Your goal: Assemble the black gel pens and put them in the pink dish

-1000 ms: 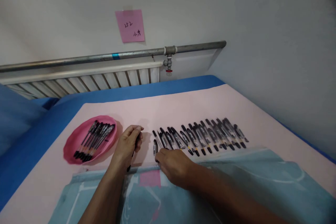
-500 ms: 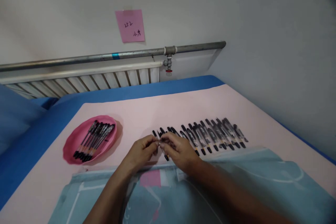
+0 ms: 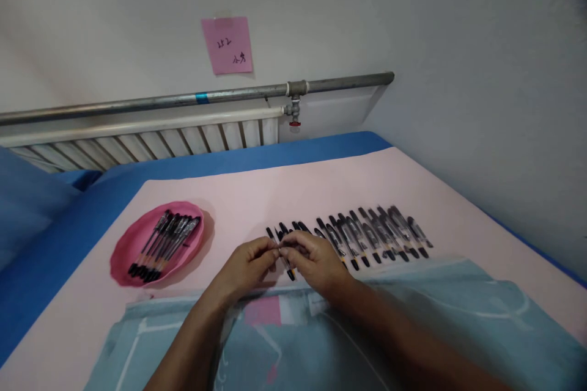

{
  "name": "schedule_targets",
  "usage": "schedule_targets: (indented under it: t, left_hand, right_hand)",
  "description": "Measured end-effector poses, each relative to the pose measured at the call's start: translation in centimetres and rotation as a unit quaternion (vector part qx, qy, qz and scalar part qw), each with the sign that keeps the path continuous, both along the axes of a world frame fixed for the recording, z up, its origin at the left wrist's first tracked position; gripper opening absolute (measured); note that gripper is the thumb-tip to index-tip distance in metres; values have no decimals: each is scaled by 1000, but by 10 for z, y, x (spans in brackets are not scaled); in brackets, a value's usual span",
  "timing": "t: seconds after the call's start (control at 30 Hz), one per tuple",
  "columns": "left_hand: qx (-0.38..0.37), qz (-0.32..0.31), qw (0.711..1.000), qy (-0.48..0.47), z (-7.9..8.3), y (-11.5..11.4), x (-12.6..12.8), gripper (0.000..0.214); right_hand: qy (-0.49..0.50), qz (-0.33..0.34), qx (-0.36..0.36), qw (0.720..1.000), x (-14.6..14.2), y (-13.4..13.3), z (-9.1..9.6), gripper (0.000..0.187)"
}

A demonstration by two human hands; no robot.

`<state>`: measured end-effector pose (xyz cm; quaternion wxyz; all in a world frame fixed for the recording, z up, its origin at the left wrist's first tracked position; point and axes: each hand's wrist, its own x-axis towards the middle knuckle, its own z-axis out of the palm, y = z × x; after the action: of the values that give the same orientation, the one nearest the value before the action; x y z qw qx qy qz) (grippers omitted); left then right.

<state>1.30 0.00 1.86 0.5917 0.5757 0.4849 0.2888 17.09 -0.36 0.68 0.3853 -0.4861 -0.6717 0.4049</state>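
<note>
My left hand [image 3: 253, 261] is closed, thumb and fingers pinched around one end of a pen [image 3: 292, 244]. Facing it, my right hand [image 3: 316, 261] curls its fingers over the other end, so most of this pen is hidden. The fingertips of both hands meet just above the pink table cover. Under and behind my hands lie several loose pens [image 3: 290, 273], partly covered by the fingers. To the right a row of clear pens with black caps [image 3: 360, 241] lies slanted side by side.
A pink scalloped dish [image 3: 120, 259] holding a bundle of pens [image 3: 165, 244] stands at the left. The pink cover [image 3: 257, 195] lies over a blue surface [image 3: 220, 165]. Teal patterned fabric [image 3: 440, 305] lies along the near edge. Behind are a radiator [image 3: 192, 137] and a metal pipe [image 3: 151, 102].
My fingers have shifted slightly around the pen, and more of a dark part shows within my right hand. The dish and the row of pens have stayed put.
</note>
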Motion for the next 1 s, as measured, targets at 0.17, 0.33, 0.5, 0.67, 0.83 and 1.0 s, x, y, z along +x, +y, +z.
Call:
schedule_targets:
  t: [0.17,0.33,0.5,0.67,0.83,1.0]
  left_hand:
    - [-16,-8,1000,-7,0,0,-1,20]
    - [-3,-5,1000,-1,-1,0,-1,19]
    - [-8,-9,1000,-3,-3,0,-3,17]
    - [1,-12,1000,-9,-4,1,-4,17]
    - [-2,-17,1000,7,0,-1,-2,20]
    - [-5,-27,999,18,1,-1,-2,21]
  right_hand:
    - [9,-6,12,1000,0,0,-2,11]
    - [-11,-21,41,999,2,0,-2,10]
    - [-22,-32,53,998,2,0,-1,11]
    - [-36,-26,61,997,2,0,-1,10]
    - [-30,-10,51,998,3,1,-4,10]
    - [-22,-4,38,999,2,0,-3,10]
